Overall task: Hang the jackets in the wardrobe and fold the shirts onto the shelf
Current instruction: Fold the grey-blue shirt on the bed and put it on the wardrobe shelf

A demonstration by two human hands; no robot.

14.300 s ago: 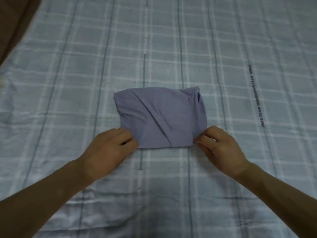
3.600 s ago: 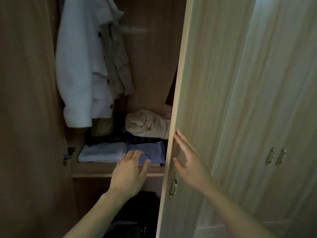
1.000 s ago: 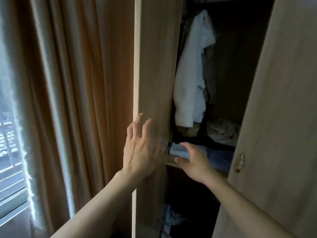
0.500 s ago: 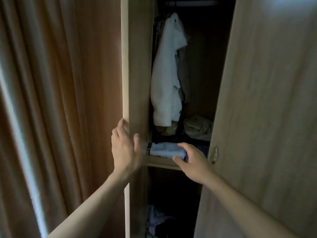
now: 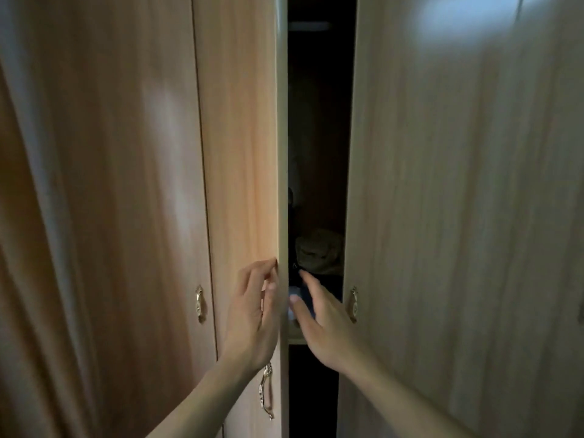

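Observation:
The wardrobe stands nearly closed, with only a narrow dark gap between its left door [image 5: 243, 153] and right door [image 5: 458, 184]. My left hand [image 5: 252, 314] lies flat on the left door near its free edge, fingers straight. My right hand [image 5: 322, 314] reaches into the gap with fingers extended and holds nothing. Behind its fingers a sliver of the folded blue shirts [image 5: 294, 294] shows on the shelf [image 5: 295, 338]. A bundled beige garment [image 5: 319, 251] sits deeper inside. The hanging jackets are hidden.
Metal handles sit on the left door [image 5: 266, 390], the right door [image 5: 353, 303] and a neighbouring door [image 5: 199, 303] further left. Below the shelf the wardrobe interior is dark.
The left door has swung most of the way closed under my left hand, narrowing the opening to a slit. The white jacket and curtain are out of sight.

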